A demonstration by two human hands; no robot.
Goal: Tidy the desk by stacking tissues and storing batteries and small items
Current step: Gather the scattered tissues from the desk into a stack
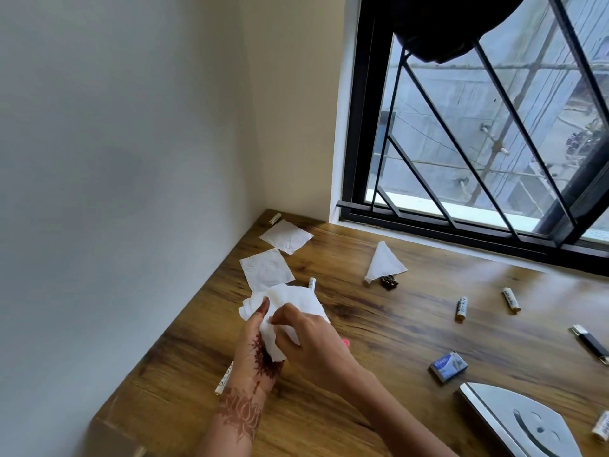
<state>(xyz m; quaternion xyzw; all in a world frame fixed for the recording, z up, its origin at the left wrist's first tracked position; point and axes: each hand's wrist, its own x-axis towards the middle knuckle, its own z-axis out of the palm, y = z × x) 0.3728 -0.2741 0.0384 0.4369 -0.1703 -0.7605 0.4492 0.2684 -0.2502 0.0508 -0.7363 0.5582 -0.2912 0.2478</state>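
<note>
I log left hand (260, 344) and right hand (313, 344), fingers curled, both pinching one crumpled tissue (290, 301) over the desk (379, 324), down-left of the window (478, 127). Two flat tissues (267, 268) lie nearer the window.

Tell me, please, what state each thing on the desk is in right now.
Crumpled tissue, held between both hands.
Left hand, gripping the crumpled tissue.
Right hand, pinching the crumpled tissue.
Square tissues, two, lying flat, not stacked.
Triangular tissue, folded, lying flat.
Batteries, scattered, lying on their sides.
Blue box, closed, lying flat.
</note>
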